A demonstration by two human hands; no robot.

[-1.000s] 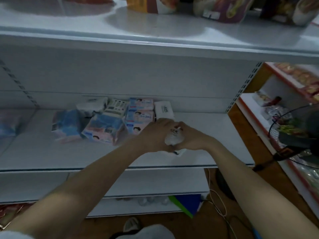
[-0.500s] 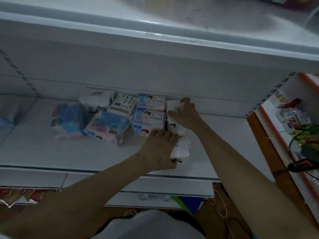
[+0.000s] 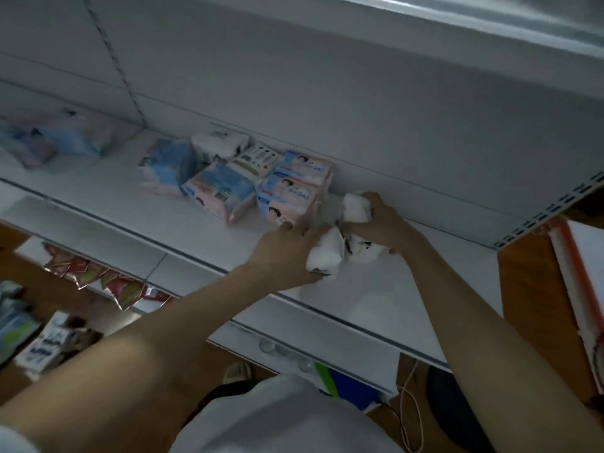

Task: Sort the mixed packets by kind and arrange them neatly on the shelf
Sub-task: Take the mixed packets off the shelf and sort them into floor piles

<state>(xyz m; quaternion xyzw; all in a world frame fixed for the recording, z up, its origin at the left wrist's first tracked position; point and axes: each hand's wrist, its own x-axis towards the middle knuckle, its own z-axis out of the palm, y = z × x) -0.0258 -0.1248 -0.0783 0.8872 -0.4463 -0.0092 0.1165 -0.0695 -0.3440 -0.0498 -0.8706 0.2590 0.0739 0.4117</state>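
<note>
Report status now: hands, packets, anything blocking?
Left hand grips white packet. Right hand grips another white packet, near shelf back. Baby-print packets close on the left; nothing blocking.

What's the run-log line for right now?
left hand: grips white packet | right hand: grips white packets | shelf: pink-blue packets grouped left

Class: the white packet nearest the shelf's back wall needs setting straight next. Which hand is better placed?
The right hand, probably: its fingers already grip that white packet. The left hand holds another packet nearer the front.
</note>
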